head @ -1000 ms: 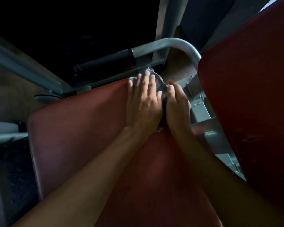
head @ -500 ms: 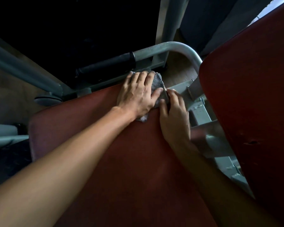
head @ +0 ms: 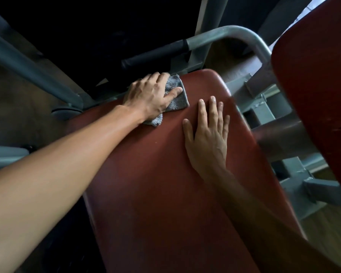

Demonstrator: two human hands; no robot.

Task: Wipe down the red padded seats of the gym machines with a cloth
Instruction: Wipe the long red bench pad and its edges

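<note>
Well left of the red seat (head: 165,184), off its edge: a slanting grey frame tube (head: 28,64). At the seat's far left corner, presses the grey cloth (head: 177,97) onto the pad with the left hand (head: 152,95), fingers bent over the cloth and past the seat's far edge, thumb laid across it. Just beyond the seat's far edge, behind that hand: a black handle grip (head: 154,54) on a grey bar. On the far half of the seat, toward its right edge, rests the right hand (head: 207,138) flat on bare padding, fingers straight and spread, grasping nothing, near the cloth but apart from it. By the look of it, mid-wipe on this seat, working along the far edge. No telling wiped from unwiped padding in the dim light, with no damp streaks showing. Probably left to do: the broad near stretch of the seat. Just right of the seat: a curved tube (head: 234,34) and grey brackets (head: 260,107), close enough to snag the cloth along that edge. Further right of the seat: a second red pad (head: 319,95), tilted, with a small tear, apparently not yet wiped.
</note>
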